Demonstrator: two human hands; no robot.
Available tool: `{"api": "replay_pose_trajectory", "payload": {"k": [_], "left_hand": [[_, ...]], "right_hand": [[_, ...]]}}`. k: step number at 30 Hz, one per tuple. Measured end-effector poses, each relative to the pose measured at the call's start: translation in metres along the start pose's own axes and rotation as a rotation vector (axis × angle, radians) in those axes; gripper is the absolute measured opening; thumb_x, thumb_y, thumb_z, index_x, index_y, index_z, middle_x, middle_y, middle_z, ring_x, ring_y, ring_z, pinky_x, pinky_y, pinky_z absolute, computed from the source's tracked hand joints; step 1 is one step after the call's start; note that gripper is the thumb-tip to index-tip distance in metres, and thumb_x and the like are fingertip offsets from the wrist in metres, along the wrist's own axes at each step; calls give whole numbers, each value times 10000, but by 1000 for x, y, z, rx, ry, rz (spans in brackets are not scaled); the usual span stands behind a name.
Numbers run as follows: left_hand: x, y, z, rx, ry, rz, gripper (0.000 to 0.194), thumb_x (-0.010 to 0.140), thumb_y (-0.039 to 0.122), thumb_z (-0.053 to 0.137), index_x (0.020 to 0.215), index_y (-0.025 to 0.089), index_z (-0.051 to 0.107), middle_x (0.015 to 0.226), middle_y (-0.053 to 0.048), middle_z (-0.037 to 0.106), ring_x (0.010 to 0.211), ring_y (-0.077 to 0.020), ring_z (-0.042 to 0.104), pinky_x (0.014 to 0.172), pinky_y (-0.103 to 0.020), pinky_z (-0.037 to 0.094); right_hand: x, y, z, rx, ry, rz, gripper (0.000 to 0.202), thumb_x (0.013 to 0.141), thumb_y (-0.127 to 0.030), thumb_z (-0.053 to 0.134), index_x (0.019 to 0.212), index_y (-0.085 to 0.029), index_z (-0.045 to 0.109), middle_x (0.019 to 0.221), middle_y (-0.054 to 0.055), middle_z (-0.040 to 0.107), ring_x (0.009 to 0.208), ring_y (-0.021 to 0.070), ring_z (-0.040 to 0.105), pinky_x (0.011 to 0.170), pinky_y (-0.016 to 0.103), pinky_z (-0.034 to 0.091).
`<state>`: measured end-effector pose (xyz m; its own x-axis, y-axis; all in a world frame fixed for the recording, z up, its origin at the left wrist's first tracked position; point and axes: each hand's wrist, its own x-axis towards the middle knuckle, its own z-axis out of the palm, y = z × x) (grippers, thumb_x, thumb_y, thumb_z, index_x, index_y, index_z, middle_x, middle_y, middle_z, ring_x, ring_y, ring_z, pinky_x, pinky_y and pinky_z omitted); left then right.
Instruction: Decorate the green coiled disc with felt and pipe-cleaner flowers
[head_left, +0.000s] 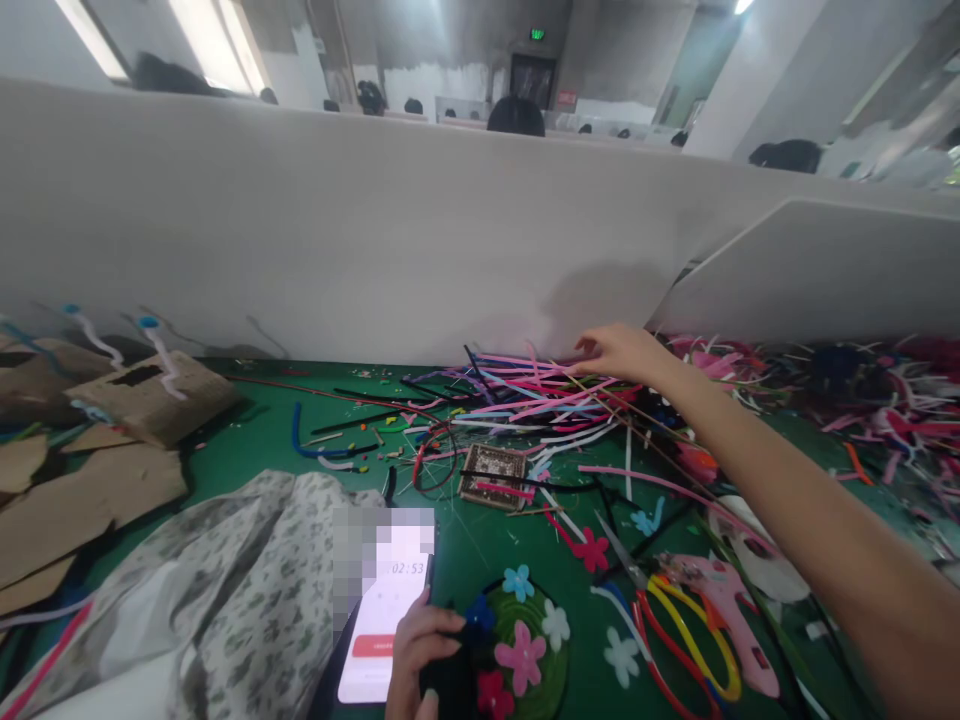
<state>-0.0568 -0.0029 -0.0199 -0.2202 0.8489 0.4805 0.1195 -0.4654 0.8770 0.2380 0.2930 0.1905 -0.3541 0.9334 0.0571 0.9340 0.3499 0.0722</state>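
Observation:
My left hand (pixel 424 645) is closed around a black object (pixel 456 680) at the bottom middle. Right against that lies a round green coiled piece (pixel 553 690), decorated with pink, red, blue and white pipe-cleaner flowers; whether the two are joined I cannot tell. My right hand (pixel 611 352) reaches to the back of the table, over a pile of pipe cleaners (pixel 517 395) in pink, white, blue and black. Its fingers are bent and apart, near the pile's upper edge, with nothing visibly held. A loose red flower (pixel 591 549) and a white flower (pixel 621 656) lie near the green piece.
Scissors (pixel 686 640) and a pink glue gun (pixel 739 625) lie at the right front. A lit phone (pixel 382 610) sits beside my left hand, next to patterned cloth (pixel 247 580). Cardboard (pixel 161 400) stands left. More pipe cleaners (pixel 900 420) heap up right. A white partition (pixel 337 230) borders the back.

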Motion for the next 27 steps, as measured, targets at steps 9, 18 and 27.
{"api": "replay_pose_trajectory", "payload": {"k": [9,18,27], "left_hand": [[-3,0,8,-15,37,29,298,937,472,368,931,277,593,904,-33,620,910,-256,552,1045,-490,318],[-2,-14,-21,48,-200,99,288,944,412,405,1050,257,623,1012,-50,668,989,-249,596,1028,-479,376],[-6,-5,-16,12,-196,19,294,953,434,380,1066,264,592,1031,-54,630,1032,-250,560,1057,-510,336]], "right_hand": [[-5,-16,23,-75,-122,-103,232,881,-414,591,928,-216,703,872,34,719,792,190,660,666,298,473],[-9,-67,88,-64,-191,-289,272,927,-346,570,1136,-175,599,1172,75,613,1006,194,614,870,412,520],[-1,-92,116,48,-52,-136,320,926,-359,572,1178,-163,571,1151,74,613,961,191,628,820,398,539]]}}
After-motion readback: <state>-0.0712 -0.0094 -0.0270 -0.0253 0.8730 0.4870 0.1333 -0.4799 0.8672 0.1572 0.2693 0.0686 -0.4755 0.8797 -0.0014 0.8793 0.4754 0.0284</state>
